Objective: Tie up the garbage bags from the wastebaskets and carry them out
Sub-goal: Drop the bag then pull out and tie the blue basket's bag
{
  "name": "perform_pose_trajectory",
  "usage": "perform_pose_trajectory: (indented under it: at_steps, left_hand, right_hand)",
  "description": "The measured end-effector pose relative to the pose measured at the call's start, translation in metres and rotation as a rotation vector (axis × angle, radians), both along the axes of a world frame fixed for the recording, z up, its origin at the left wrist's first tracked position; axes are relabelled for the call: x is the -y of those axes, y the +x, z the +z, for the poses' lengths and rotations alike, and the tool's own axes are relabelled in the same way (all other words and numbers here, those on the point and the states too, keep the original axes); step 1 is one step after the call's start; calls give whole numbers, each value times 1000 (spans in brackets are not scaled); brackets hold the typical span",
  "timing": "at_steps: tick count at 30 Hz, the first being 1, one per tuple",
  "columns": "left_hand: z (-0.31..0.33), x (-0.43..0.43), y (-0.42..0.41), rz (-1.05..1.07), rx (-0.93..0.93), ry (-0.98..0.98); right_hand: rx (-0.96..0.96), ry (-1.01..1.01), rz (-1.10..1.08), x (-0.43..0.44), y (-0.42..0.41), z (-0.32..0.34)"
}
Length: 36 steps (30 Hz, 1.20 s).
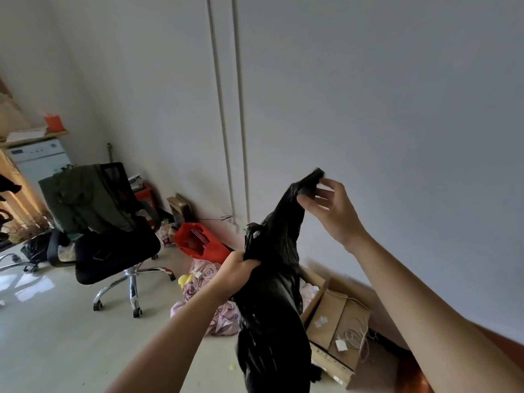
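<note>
A black garbage bag [272, 316] hangs in front of me, full and gathered at the top. My left hand [239, 266] is clenched around its neck. Above that grip the plastic rises in a long twisted tail. My right hand [331, 209] pinches the tail's tip between thumb and fingers, the other fingers spread. A second shorter flap of the bag sticks up beside my left hand. No wastebasket is visible.
An open cardboard box [337, 327] with string lies by the wall at the right. Pink cloth [204, 296] and a red bag [198, 241] lie on the floor behind the bag. A black office chair [113, 245] draped with a green jacket stands at the left.
</note>
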<state>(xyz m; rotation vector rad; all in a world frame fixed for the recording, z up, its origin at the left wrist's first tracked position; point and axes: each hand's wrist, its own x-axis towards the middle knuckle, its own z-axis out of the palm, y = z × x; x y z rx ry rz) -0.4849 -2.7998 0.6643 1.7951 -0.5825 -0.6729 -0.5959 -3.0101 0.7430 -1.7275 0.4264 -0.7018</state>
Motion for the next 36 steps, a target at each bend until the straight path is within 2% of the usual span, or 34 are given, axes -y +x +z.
perform_pose_trajectory:
  at_steps: [2, 3, 6, 8, 10, 12, 14, 16, 19, 20, 23, 25, 29, 32, 34, 36]
  left_hand:
    - [4, -2, -1, 40, -95, -65]
    - [8, -4, -1, 38, -122, -86]
    - [16, -8, -1, -79, -53, -47]
    - [20, -9, -4, -190, 21, 11]
    - [25, -9, -7, -289, 125, 68]
    - [31, -15, -8, -354, 216, 81]
    - [36, -26, -1, -371, 169, 34]
    - [37, -39, 10, -249, 50, -89]
    - [39, -50, 25, 236, -15, -269]
    - [39, -51, 29, 340, -40, -332]
    - [43, -51, 35, 438, -248, -539]
    - [39, -52, 33, 457, -267, -516]
    - [16, -62, 19, 382, -218, -378]
    - [-11, -74, 9, 296, -369, -337]
    - [-30, -83, 3, 168, -447, -337]
    - [-45, -87, -6, -8, -427, -288]
  right_hand:
    - [-116, -105, -128, -1, -10, -23]
    - [-181, -70, -125, -2, -13, -32]
    - [-348, 121, 95, -10, -16, -47]
    - [-305, 201, 264, -23, -14, -50]
    - [-221, 271, 334, -34, -5, -46]
    - [-199, 218, 273, -43, 8, -42]
    - [-199, 112, 96, -46, 16, -41]
    - [-205, 68, 10, -46, 16, -44]
    - [-259, -51, 62, -47, 11, -55]
    - [-277, -78, 89, -47, 10, -60]
    - [-305, -69, 135, -53, 9, -68]
    - [-310, 16, 102, -58, 9, -71]
    - [-340, 171, 27, -63, 12, -73]
    - [-324, 310, -12, -65, 13, -75]
    - [-287, 421, -52, -65, 13, -76]
    - [-241, 530, -82, -63, 13, -74]
